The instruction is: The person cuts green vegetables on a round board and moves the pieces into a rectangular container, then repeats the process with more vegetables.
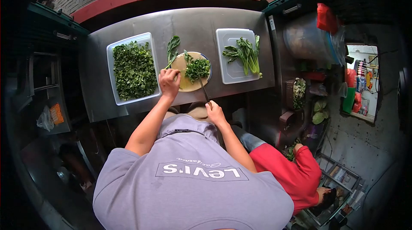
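My right hand [214,112] is wrapped round the handle of a knife [204,91]. Its blade points away from me over a round cutting board [180,63], its tip close to a heap of chopped greens [198,69]. At the board's left edge, my left hand [170,82] has its fingers curled together in a pinch; whether anything is between them is hidden. Just beyond those fingers lies a leafy green stalk [172,49], its stem end close to them.
Left of the board, a white tub [151,41] holds chopped greens. On the right, whole stalks [245,56] lie on a white lid [221,41]. All rest on a steel table [193,17]. A person in a red sleeve [283,172] is close on my right, near baskets [298,94] of vegetables.
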Demonstrator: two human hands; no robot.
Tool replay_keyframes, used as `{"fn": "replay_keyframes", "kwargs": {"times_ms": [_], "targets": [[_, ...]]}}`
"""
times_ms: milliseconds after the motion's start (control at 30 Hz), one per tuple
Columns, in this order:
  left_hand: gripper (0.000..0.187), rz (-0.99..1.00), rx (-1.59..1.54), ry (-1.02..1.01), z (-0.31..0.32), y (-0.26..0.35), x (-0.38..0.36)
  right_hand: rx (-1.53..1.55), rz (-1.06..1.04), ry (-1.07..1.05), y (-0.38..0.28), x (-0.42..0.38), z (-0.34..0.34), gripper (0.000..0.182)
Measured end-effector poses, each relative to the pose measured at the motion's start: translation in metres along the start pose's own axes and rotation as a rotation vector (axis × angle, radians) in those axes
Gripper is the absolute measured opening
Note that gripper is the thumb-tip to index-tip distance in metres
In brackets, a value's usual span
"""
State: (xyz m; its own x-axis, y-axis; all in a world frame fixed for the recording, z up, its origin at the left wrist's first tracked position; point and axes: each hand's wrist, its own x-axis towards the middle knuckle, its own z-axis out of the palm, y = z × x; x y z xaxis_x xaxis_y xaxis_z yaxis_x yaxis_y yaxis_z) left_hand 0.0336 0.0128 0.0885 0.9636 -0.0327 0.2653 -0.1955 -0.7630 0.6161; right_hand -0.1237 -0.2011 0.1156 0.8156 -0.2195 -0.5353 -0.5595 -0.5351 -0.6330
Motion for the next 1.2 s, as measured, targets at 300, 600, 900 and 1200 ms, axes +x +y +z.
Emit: {"fn": "replay_keyframes", "kwargs": {"times_ms": [300,600,900,1200], "targets": [[0.013,-0.050,0.175,-0.163,0.049,-0.049,0.064,0.000,0.013,0.012,0.000,0.004,0.004,0.032],[0.019,0.103,0.152,-0.186,0.086,-0.037,0.075,0.021,0.028,0.058,-0.009,0.006,0.013,0.034],[0.018,-0.467,-0.024,-0.330,0.117,-0.031,0.081,0.000,-0.045,0.024,-0.015,0.014,0.020,0.031],[0.015,-0.604,-0.146,-0.284,0.105,-0.038,0.082,-0.052,-0.057,-0.029,-0.008,0.045,0.025,0.029]]}}
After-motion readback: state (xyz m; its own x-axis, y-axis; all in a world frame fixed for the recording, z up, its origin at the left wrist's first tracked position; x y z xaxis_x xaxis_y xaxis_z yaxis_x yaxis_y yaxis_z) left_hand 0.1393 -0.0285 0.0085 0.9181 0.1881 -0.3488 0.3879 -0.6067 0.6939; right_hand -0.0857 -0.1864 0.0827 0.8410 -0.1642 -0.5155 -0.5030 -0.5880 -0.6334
